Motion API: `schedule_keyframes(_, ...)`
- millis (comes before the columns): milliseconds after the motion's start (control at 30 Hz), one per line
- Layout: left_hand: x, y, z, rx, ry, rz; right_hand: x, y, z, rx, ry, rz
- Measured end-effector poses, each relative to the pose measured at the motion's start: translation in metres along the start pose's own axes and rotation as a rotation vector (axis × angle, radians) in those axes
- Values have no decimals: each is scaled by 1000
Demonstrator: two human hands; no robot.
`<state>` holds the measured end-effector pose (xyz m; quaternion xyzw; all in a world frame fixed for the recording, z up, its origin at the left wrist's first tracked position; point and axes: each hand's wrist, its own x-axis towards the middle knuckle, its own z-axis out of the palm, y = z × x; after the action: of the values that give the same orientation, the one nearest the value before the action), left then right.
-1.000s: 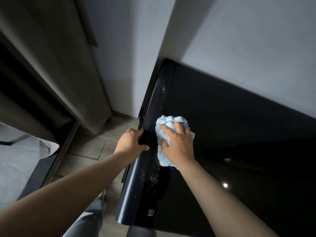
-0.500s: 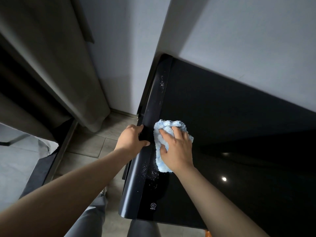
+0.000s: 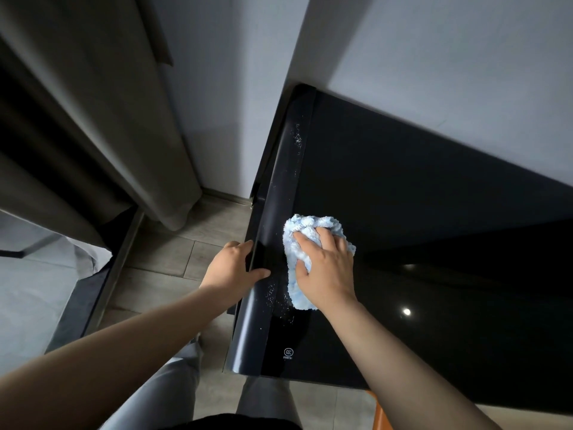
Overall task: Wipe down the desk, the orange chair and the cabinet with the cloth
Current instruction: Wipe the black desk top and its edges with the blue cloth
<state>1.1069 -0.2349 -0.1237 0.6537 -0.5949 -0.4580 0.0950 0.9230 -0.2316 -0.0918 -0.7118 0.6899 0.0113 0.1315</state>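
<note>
Wiping: the cloth [image 3: 299,231], a fluffy blue-and-white bundle, lies bunched on the glossy black tabletop [image 3: 403,181], close to its left side and about halfway along it.
Cloth under grip: the right grip [image 3: 328,271] lies on top of the cloth and covers its middle. Pile shows past the fingertips on the far side, and a tail of it shows near the wrist.
Right grip state: the fingers are bent down into the pile with the thumb against the cloth's left side, holding it pressed to the surface.
Left grip: the left grip [image 3: 232,268] is just beside the cloth and not touching it. It is clamped on the tabletop's rounded edge [image 3: 269,197], fingers curled over the outer side and thumb laid across the top.
Between the two: a dark strip of bare edge.
Specks: white specks [image 3: 271,297] are scattered just nearer than the cloth, and more lie farther up the edge toward the wall.
Mark: a small round white mark [image 3: 288,352] is printed near the front left corner.
Glare: one bright spot of reflected light [image 3: 406,311] sits right of the forearm.
Around: a pale wall [image 3: 434,57] stands behind and a grey curtain [image 3: 108,119] hangs to the left. Below are a tiled floor [image 3: 173,252], grey trouser legs [image 3: 173,383] and an orange sliver [image 3: 376,411] under the front edge.
</note>
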Motion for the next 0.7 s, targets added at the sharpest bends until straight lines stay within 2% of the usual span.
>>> schedule_keyframes(300, 7, -4, 6, -10, -27, 2, -20, -7, 2, 11, -53, 44)
schedule_keyframes(700, 13, -7, 6, -71, -52, 7, -50, -15, 20, -23, 54, 95)
